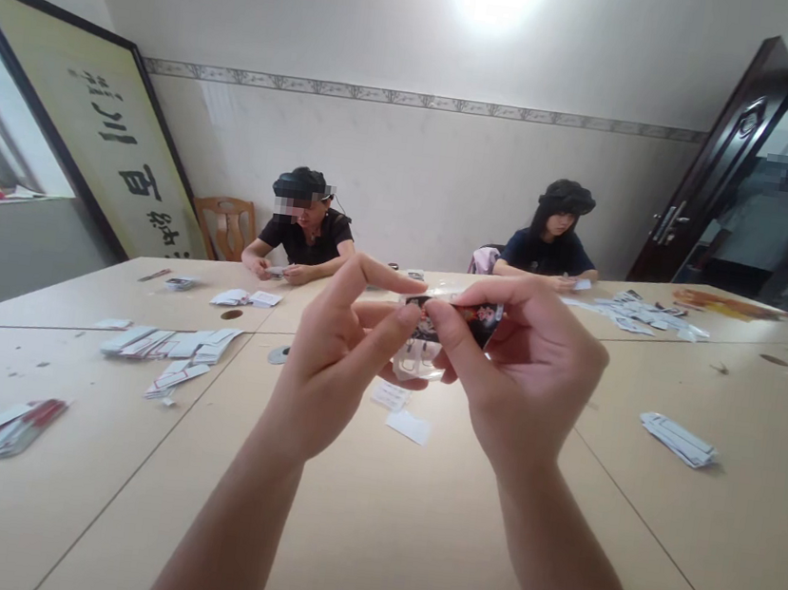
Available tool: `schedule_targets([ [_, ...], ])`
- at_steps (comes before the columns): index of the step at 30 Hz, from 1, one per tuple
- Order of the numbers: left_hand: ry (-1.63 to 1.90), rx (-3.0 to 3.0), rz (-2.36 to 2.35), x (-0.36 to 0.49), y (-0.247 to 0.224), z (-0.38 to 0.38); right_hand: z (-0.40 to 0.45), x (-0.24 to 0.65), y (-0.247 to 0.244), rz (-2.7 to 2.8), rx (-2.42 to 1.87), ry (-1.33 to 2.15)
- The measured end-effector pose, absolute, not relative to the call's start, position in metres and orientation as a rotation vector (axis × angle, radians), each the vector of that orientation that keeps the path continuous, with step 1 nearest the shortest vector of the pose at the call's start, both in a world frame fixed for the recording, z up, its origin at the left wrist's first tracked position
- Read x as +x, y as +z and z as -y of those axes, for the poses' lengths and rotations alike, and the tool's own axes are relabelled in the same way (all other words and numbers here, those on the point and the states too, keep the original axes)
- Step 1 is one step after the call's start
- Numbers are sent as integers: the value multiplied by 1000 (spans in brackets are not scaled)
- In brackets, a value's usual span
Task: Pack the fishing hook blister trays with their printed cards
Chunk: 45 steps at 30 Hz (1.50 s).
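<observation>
Both hands are raised over the table, gripping a small clear plastic packet [418,360] with a dark printed card [482,325] at its top. The card bears a pinkish flower-like pattern. Thin dark shapes show through the clear part, too small to name. My left hand [328,364] pinches the packet's left side between thumb and fingers. On the other side, my right hand [534,379] pinches the card, its thumb tip close to the left thumb. Beneath the hands, a white paper slip [408,427] and a printed slip [389,396] lie on the table.
Paper pieces lie in piles on the left [172,344], a stack [678,439] at right and a spread heap [640,311] farther back. Across the table [392,544] sit two people [308,227] [551,238] handling small items. A framed panel [92,114] leans at left.
</observation>
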<state>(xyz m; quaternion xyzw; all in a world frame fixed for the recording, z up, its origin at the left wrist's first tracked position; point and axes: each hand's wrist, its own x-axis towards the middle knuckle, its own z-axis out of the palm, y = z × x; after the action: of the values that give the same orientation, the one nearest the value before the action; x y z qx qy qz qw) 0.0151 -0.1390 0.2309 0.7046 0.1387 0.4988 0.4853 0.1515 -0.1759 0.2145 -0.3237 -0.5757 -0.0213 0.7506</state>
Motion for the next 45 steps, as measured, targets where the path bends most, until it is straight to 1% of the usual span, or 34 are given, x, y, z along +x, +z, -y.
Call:
schedule_targets([
  [16, 1263, 1766, -406, 17, 228, 139, 168, 152, 210, 1237, -713, -83],
  [22, 1342, 1813, -436, 16, 224, 131, 161, 159, 212, 1301, -697, 82],
  [27, 1339, 1844, -466, 14, 221, 118, 149, 163, 210, 1316, -718, 219],
  [34, 1346, 1840, -547, 17, 217, 103, 134, 163, 208, 1280, -815, 282],
  [45, 1323, 1783, -516, 14, 219, 101, 135, 158, 207, 1240, -788, 301],
])
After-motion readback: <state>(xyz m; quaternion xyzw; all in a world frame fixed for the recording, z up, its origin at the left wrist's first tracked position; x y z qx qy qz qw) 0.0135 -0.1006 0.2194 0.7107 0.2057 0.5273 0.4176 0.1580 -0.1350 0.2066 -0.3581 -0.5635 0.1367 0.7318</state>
